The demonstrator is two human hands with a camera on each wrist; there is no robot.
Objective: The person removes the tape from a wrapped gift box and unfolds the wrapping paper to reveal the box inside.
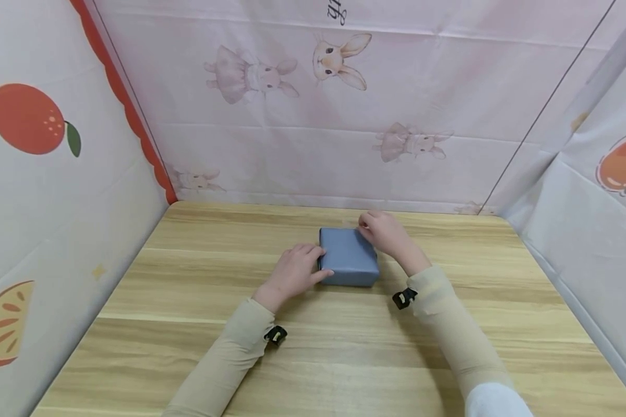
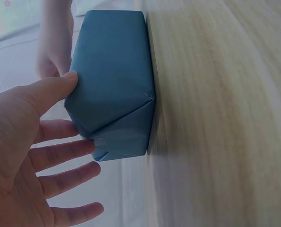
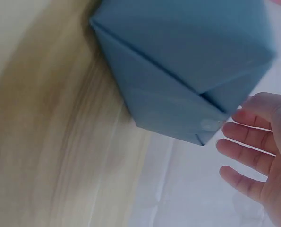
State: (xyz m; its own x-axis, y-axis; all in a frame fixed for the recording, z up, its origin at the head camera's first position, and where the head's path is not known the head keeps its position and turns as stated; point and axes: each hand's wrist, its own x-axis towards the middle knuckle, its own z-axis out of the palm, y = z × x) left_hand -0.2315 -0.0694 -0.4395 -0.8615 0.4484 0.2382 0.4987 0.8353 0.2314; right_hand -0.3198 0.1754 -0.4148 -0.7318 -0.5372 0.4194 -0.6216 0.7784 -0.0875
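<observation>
A box wrapped in blue paper (image 1: 348, 255) lies on the wooden table. My left hand (image 1: 294, 271) is at its left end, thumb resting on the near top edge. In the left wrist view, the fingers (image 2: 69, 179) are spread and fairly straight, some touching the folded end flap (image 2: 123, 137). My right hand (image 1: 386, 233) is by the far right corner of the box. In the right wrist view its thumb and index finger are right at the corner, and the other fingers (image 3: 246, 158) extend loosely. A triangular paper fold (image 3: 164, 94) covers that end.
The wooden table (image 1: 344, 359) meets a pink rabbit-print backdrop (image 1: 302, 150) just behind the box. Fruit-print sheets hang on the left (image 1: 109, 191) and right. A small black wrist camera (image 1: 275, 335) is strapped to the left sleeve, another (image 1: 404, 298) to the right.
</observation>
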